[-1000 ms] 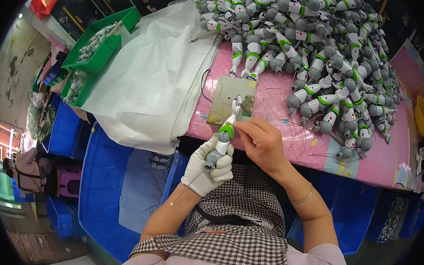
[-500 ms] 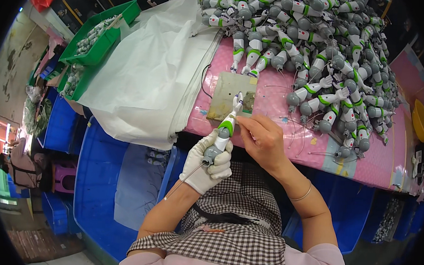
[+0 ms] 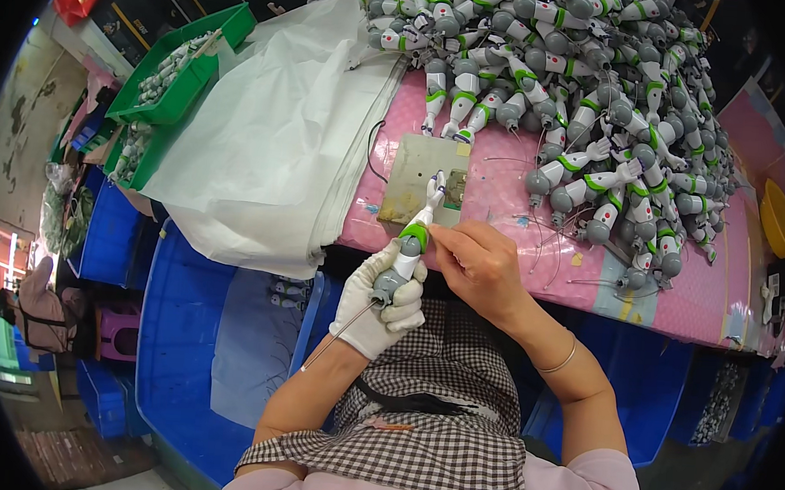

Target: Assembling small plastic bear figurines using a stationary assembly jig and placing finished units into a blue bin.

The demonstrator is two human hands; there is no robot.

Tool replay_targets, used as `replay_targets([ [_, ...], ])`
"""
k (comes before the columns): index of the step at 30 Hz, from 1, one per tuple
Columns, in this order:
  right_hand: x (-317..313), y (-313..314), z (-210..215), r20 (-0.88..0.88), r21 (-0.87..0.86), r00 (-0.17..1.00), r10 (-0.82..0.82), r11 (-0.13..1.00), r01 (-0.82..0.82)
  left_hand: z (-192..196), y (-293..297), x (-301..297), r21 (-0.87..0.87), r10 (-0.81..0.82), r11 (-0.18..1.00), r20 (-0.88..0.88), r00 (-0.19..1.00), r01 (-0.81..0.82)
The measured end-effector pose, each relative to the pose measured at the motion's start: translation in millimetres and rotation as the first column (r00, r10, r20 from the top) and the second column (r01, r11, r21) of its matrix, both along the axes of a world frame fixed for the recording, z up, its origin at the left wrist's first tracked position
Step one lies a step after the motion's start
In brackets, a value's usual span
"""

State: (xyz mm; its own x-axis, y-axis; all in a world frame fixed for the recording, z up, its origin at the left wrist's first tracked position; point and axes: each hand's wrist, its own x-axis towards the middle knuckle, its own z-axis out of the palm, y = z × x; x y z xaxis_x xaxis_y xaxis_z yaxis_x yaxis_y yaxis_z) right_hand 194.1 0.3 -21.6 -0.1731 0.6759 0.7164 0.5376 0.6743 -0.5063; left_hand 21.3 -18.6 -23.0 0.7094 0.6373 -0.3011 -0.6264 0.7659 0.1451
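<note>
At the near edge of the bench (image 3: pixel 534 281), the left hand (image 3: pixel 375 302), in a white knitted glove, has its fingers (image 3: pixel 402 310) curled shut round the rounded grey end of a toy arm (image 3: pixel 408 246), a smooth plastic piece, white along its length with a green band near the middle and a small moulded white hand at its far tip. The piece is tilted up and away from the person, its tip over a worn, flat beige board (image 3: pixel 423 179) that lies on the bench. A thin wire (image 3: pixel 337 336) trails down from the grey end past the gloved wrist. The right hand (image 3: pixel 481 268) is bare, its fingers bunched together and pinching at the toy arm just beside the green band; what the fingertips hold, if anything, cannot be made out. A thin bangle (image 3: pixel 558 361) circles that wrist. The bench is covered in pink sheeting with a fine dotted pattern. Beyond the board a big heap of like toy arms (image 3: pixel 590 95) lies jumbled, grey ball joints and green bands showing everywhere. To the left a crumpled white plastic sheet (image 3: pixel 273 139) drapes over the bench edge, and further left stand green crates (image 3: pixel 178 79) with more parts. Below the bench are blue plastic bins (image 3: pixel 172 321).
</note>
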Motion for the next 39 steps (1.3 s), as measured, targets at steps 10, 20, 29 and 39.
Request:
replay_targets([
  [10, 3, -1, 3, 0.058, -0.01, 0.998, -0.029, 1.0, 0.029, 3, -2, 2, 0.063, 0.043, 0.998, -0.241, 0.97, -0.028],
  [20, -1, 0, -1, 0.036, 0.053, 0.998, -0.058, 0.997, 0.056, 8, -2, 3, 0.081, 0.052, 0.996, -0.282, 0.958, -0.03],
  [29, -1, -4, -1, 0.036, 0.044, 0.997, -0.065, 0.997, 0.064, 9, -2, 2, 0.074, 0.064, 0.996, -0.31, 0.948, -0.043],
  [39, 1, -3, -3, 0.029, 0.061, 0.998, -0.059, 0.997, 0.057, 9, 0, 2, 0.087, 0.069, 0.995, -0.284, 0.956, -0.046],
])
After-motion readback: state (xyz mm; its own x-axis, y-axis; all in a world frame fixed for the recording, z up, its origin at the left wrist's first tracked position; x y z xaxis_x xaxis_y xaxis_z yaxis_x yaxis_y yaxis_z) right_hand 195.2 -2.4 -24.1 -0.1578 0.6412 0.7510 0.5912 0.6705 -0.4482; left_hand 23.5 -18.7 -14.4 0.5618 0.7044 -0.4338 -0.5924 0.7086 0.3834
